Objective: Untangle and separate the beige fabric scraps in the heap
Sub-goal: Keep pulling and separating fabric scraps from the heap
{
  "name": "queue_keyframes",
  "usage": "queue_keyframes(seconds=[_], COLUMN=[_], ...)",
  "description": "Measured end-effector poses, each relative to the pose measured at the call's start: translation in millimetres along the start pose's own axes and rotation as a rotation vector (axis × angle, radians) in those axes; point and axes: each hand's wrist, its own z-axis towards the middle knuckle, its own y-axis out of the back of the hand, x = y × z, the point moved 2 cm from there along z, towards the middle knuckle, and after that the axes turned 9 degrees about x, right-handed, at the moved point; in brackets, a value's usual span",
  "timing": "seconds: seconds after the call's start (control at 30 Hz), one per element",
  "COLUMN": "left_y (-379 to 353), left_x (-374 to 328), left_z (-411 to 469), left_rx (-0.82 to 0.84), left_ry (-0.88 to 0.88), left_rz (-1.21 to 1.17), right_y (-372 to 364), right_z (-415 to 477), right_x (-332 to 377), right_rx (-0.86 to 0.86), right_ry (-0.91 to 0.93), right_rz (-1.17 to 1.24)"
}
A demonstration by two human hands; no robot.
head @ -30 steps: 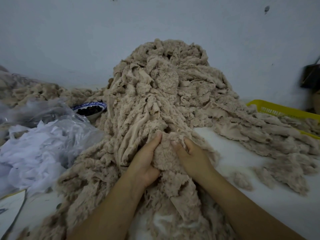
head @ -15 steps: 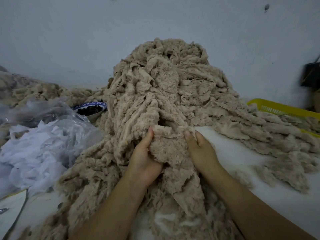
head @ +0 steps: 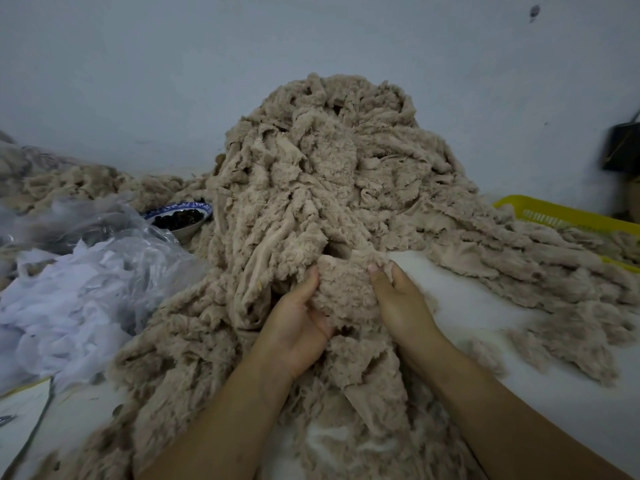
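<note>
Two hands grip one fleecy beige scrap [head: 343,289]: left hand [head: 298,327] on its left edge, right hand [head: 403,306] on its right; the heap [head: 329,161] rises just beyond.

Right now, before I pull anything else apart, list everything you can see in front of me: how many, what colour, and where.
heap of scraps: one, beige, centre, against the wall
fluffy scrap: one, beige, front of the heap, between both hands
smaller pile: one, beige, back left
plastic bag: one, clear, left
white fabric: one bundle, white, left, with the bag
bowl: one, blue-and-white rim, dark contents, left of the heap
basket: one, yellow, right, partly under scraps
dark object: one, black, right wall, blurred
table: one, white, under everything
left hand: grips the fluffy scrap's left side
right hand: grips its right side
</note>
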Motion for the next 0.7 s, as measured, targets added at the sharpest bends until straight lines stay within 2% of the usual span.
queue_keyframes(seconds=[0.13, 0.3, 0.43, 0.57, 0.7], left_y=[1, -2, -2, -2, -1], left_x=[-4, -4, -4, -6, -4], left_z=[0, 0, 2, 5, 9], left_rx=[0.042, 0.065, -0.07, -0.197, -0.262], left_ry=[-0.012, 0.052, 0.049, 0.013, 0.004], left_rz=[-0.015, 0.103, 0.188, 0.021, -0.024], right_y=[-5, -11, -12, -23, -26], right_z=[-10, -10, -12, -20, -22], right_x=[10, 9, 11, 16, 19], right_rx=[0.126, 0.176, 0.166, 0.221, 0.246], right_ry=[0.112, 0.155, 0.149, 0.248, 0.317], right_rz=[0.104, 0.059, -0.006, -0.166, -0.171])
